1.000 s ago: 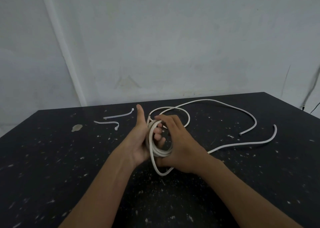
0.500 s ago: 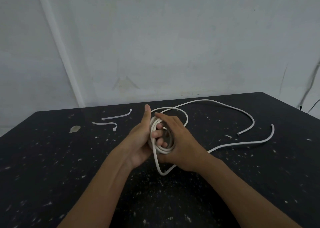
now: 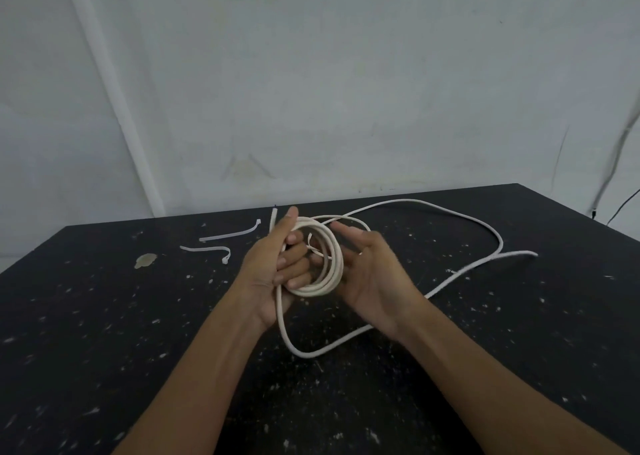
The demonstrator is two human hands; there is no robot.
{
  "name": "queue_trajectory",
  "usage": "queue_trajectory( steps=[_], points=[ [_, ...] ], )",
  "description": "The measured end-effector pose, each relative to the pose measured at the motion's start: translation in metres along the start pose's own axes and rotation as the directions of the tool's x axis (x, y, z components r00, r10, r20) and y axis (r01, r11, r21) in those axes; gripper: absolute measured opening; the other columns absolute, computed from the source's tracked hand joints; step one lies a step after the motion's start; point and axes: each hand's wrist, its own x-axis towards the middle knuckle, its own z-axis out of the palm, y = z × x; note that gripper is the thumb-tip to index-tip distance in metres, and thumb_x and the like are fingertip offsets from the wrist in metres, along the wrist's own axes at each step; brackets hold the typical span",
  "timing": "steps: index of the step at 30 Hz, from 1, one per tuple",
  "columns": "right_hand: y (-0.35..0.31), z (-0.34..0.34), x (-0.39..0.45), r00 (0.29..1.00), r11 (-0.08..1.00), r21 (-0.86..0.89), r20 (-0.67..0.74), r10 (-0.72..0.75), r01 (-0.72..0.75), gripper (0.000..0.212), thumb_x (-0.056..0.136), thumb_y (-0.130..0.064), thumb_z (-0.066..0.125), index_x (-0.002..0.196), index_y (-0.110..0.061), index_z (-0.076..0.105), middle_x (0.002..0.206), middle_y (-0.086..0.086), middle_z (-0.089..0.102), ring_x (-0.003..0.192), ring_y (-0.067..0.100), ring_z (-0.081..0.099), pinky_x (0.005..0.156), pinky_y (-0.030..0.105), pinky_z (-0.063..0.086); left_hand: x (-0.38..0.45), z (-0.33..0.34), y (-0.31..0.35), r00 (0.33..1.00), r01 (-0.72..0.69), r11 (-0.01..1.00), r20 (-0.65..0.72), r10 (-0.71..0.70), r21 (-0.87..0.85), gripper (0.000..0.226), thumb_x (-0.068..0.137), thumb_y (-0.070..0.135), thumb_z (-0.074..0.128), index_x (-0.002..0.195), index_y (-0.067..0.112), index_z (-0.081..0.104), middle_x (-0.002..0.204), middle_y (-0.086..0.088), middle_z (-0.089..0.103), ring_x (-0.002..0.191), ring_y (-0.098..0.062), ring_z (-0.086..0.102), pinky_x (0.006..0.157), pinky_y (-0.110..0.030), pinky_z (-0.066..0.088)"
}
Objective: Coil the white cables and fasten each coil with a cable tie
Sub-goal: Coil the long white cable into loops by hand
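With our left hand closed around the white coil above the tabletop and our right hand open beside it, we should lay each loop evenly, keeping the grip firm.
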Motion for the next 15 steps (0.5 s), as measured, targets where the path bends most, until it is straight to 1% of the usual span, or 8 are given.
queue_trajectory(
  steps=[1, 3, 4, 6, 7, 10, 12, 15],
  points=[
    [-0.002, 0.003, -0.001, 0.999, 0.999, 0.028, -0.021, 0.036, -0.035, 0.044, 0.092, -0.037, 0.066, 0.126, -0.01, 0.074, 0.11, 0.013, 0.075, 0.097, 0.025, 0.074, 0.09, 0.04, 0.059, 0.0, -0.001, 0.0, 1.0, -0.003, 1.0, -0.009, 0.003, 0.015, 0.044, 0.088, 0.046, 0.063, 0.059, 0.018, 0.046, 0.035, 0.007, 0.025, 0.023, -0.004, 0.021, 0.027, -0.017, 0.019],
    [-0.001, 0.007, -0.003, 0.999, 0.997, -0.065, -0.002, 0.047, -0.047, 0.042, 0.104, -0.038, 0.056, 0.12, -0.005, 0.076, 0.101, 0.016, 0.072, 0.089, 0.024, 0.071, 0.089, 0.041, 0.057, 0.0, -0.001, -0.002, 0.999, -0.011, 0.998, -0.047, 0.014, 0.069, 0.047, 0.09, 0.048, 0.063, 0.058, 0.017, 0.046, 0.035, 0.007, 0.025, 0.023, -0.003, 0.02, 0.027, -0.017, 0.02],
    [0.002, 0.008, -0.005, 1.0, 0.997, -0.076, 0.01, 0.027, -0.026, 0.039, 0.104, -0.038, 0.057, 0.113, -0.006, 0.077, 0.094, 0.016, 0.068, 0.083, 0.023, 0.069, 0.087, 0.04, 0.057, 0.0, -0.001, -0.002, 0.998, -0.011, 0.996, -0.059, 0.016, 0.083, 0.048, 0.09, 0.049, 0.063, 0.058, 0.017, 0.046, 0.035, 0.006, 0.025, 0.023, -0.004, 0.02, 0.027, -0.017, 0.021],
    [0.004, 0.009, -0.005, 1.0, 0.999, 0.012, 0.008, -0.03, 0.03, 0.026, 0.1, -0.031, 0.06, 0.097, -0.011, 0.076, 0.076, 0.007, 0.056, 0.067, 0.015, 0.058, 0.072, 0.031, 0.055, 0.0, -0.001, 0.001, 0.998, -0.007, 0.998, -0.066, 0.011, 0.06, 0.049, 0.088, 0.052, 0.065, 0.059, 0.017, 0.046, 0.035, 0.007, 0.026, 0.024, -0.004, 0.022, 0.027, -0.018, 0.023],
    [0.003, 0.01, -0.005, 0.999, 0.997, 0.048, -0.005, -0.054, 0.054, 0.023, 0.102, -0.028, 0.059, 0.094, -0.012, 0.074, 0.071, 0.002, 0.05, 0.062, 0.012, 0.054, 0.068, 0.027, 0.053, 0.0, -0.001, 0.002, 0.998, -0.006, 0.999, -0.065, 0.009, 0.046, 0.051, 0.087, 0.055, 0.065, 0.058, 0.017, 0.047, 0.035, 0.007, 0.027, 0.024, -0.004, 0.022, 0.027, -0.018, 0.024],
    [0.003, 0.013, -0.005, 0.997, 0.991, 0.103, -0.031, -0.076, 0.079, 0.023, 0.109, -0.024, 0.052, 0.098, -0.01, 0.067, 0.066, -0.001, 0.04, 0.058, 0.01, 0.044, 0.065, 0.028, 0.052, 0.001, -0.003, 0.005, 0.996, 0.02, 1.0, -0.092, -0.02, 0.001, 0.063, 0.091, 0.067, 0.053, 0.055, 0.015, 0.05, 0.035, 0.007, 0.027, 0.024, -0.005, 0.023, 0.029, -0.018, 0.026],
    [0.004, 0.017, -0.006, 0.995, 0.992, 0.096, -0.059, -0.081, 0.086, 0.023, 0.109, -0.024, 0.052, 0.101, -0.009, 0.068, 0.065, -0.002, 0.036, 0.056, 0.01, 0.039, 0.062, 0.028, 0.048, 0.001, -0.004, 0.003, 0.994, 0.036, 0.999, -0.1, -0.038, -0.027, 0.069, 0.096, 0.069, 0.045, 0.055, 0.014, 0.052, 0.034, 0.007, 0.027, 0.024, -0.005, 0.024, 0.03, -0.019, 0.026],
    [0.006, 0.019, -0.004, 0.979, 0.988, 0.006, -0.134, -0.154, 0.156, 0.03, 0.108, -0.026, 0.055, 0.124, -0.008, 0.073, 0.062, -0.003, 0.03, 0.053, 0.009, 0.03, 0.057, 0.028, 0.038, -0.001, -0.001, 0.0, 0.997, 0.057, 0.998, -0.054, -0.058, -0.03, 0.062, 0.105, 0.051, 0.044, 0.056, 0.014, 0.054, 0.034, 0.007, 0.027, 0.023, -0.006, 0.025, 0.03, -0.02, 0.028]
  ],
)
